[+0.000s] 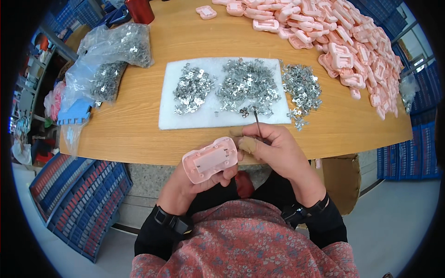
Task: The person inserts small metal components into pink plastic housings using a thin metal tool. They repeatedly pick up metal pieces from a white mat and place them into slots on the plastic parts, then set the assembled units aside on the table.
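My left hand [204, 184] is closed round a pink plastic housing [211, 160], its hollow inner side facing up, just off the table's near edge. Small dark metal pieces show at both ends of its inner recess. In my right hand [278, 150] a thin dark rod-like tool [257, 121] is gripped, its tip pointing away over the white foam pad [194, 121]. Tan covers wrap some fingertips of that hand. Close to the tool's tip lie a few darker metal bits [244, 111], in front of a heap of small metal clips [248, 85].
Another clip pile [192, 88] lies left on the pad, and one more [301, 90] sits right of it. Pink housings [343, 41] are heaped at the far right. Plastic bags of metal parts [116, 55] and a blue foam piece [75, 112] stand left. A cardboard box [343, 180] is below the table.
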A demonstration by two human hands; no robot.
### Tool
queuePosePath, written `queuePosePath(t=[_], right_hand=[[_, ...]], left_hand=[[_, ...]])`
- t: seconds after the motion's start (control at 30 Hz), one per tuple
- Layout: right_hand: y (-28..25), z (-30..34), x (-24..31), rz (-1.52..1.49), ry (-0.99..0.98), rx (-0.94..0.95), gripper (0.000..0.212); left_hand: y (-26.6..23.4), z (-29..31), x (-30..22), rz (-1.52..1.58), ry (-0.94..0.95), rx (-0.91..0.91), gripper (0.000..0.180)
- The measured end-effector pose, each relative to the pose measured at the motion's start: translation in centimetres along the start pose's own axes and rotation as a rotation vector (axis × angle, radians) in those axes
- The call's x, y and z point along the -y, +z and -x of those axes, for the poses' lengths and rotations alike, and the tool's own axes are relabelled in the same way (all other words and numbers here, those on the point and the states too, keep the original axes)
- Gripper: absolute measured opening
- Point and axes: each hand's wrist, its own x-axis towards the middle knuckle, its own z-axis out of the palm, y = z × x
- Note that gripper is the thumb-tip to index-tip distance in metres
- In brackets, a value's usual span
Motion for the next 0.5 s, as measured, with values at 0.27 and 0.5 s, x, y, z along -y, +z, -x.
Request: queuePosePath(t=[0.27,0.5], right_hand=[[-1.3,1.3,0.3,0.166,-0.031,0.071,0.023],[-3.5,4.1,0.3,-0.196,0.076,0.111,0.027]], left_hand=[[0.4,-1.2,1.4,0.028,-0.116,0.079,0.047],[0.9,-2.6,3.7,0.092,-0.205,0.060,0.048]])
